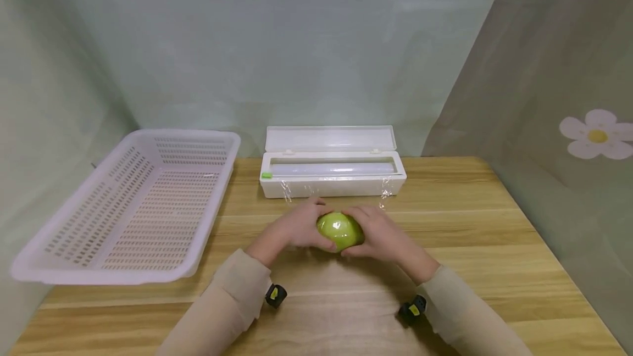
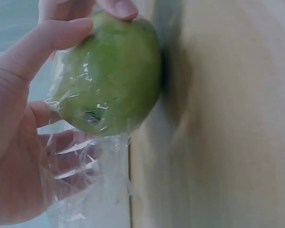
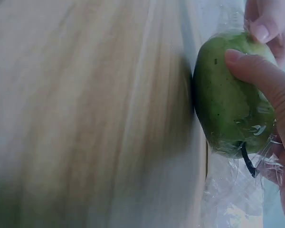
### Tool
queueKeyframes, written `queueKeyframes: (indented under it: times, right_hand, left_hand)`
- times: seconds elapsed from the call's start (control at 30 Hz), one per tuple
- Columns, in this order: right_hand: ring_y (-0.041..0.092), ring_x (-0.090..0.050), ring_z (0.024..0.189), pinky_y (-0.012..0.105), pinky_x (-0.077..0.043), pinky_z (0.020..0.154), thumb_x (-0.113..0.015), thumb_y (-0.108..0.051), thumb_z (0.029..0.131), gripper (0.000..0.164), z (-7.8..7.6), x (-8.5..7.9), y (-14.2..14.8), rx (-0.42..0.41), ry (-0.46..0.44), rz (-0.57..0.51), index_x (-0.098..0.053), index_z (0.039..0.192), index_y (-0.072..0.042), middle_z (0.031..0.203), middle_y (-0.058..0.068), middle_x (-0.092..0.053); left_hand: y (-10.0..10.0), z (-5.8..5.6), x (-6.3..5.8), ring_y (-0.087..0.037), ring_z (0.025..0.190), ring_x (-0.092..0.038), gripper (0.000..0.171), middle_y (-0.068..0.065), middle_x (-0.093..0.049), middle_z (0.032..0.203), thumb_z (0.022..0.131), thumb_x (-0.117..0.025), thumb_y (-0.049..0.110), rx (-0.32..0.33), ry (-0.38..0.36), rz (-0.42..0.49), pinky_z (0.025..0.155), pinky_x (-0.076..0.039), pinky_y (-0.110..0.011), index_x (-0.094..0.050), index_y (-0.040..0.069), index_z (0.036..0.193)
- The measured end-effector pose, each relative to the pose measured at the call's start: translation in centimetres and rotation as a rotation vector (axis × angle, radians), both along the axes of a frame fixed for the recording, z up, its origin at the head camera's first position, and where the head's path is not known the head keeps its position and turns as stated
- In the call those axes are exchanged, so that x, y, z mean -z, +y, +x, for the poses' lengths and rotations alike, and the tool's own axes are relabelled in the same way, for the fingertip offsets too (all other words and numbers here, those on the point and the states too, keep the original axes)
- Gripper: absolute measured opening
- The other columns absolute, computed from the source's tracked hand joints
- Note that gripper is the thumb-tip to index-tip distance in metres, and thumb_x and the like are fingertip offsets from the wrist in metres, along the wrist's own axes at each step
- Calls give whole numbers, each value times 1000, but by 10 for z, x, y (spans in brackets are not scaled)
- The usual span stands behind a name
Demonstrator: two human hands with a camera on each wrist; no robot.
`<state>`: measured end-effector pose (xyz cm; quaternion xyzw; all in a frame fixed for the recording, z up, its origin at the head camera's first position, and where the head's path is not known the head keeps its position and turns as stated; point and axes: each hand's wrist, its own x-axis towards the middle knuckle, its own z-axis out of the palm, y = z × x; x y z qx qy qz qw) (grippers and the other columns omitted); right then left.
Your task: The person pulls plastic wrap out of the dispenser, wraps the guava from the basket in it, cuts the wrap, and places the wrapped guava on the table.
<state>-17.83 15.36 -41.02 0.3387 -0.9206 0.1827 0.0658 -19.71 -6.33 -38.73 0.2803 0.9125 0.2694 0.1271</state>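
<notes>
A green pear [image 1: 339,229] lies low over the wooden table, with clear cling film [image 2: 76,194] drawn over its skin. Its dark stem [image 3: 248,161] pokes out at the right-hand end. My left hand [image 1: 303,226] grips the pear from the left, and my right hand [image 1: 379,236] grips it from the right, both thumbs on the near side. Loose, crumpled film hangs off both ends of the pear, across the fingers. Behind the hands stands a white cling film dispenser [image 1: 333,188] with its lid up, a film roll [image 1: 332,168] inside and film draped over its front.
To the left is a large white plastic basket [image 1: 115,276] with slotted walls. The wooden table [image 1: 475,224] extends to the right, up to a hanging curtain with a flower print [image 1: 597,135]. A pale cloth backdrop [image 1: 316,59] hangs behind the dispenser.
</notes>
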Motion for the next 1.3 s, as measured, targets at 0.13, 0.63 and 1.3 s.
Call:
queueKeyframes:
  times: [0.13, 0.63, 1.3]
  right_hand:
    - [21, -56, 108, 39, -48, 92, -83, -49, 64, 81, -2, -1, -1, 13, -20, -1, -52, 129, -13, 118, 4, -60]
    - [16, -59, 101, 35, -50, 86, -83, -50, 63, 80, -10, -3, -3, 18, -54, -66, -54, 130, -16, 114, 1, -63]
    - [15, -56, 107, 36, -49, 89, -82, -46, 66, 75, -13, 4, -7, 26, -142, -182, -55, 129, -16, 122, 0, -61]
  left_hand:
    - [-1, 8, -1, -28, 124, -47, 96, -11, -44, 140, 61, -82, 50, -6, 140, -67, 100, -42, -46, -45, 12, 141]
    - [6, 19, 2, -25, 107, -55, 83, -9, -58, 120, 63, -85, 29, -2, 342, -90, 94, -47, -41, -48, 8, 134]
    - [2, 10, 11, -24, 106, -58, 84, -9, -61, 122, 60, -86, 27, -56, 207, 37, 90, -49, -41, -51, 11, 135]
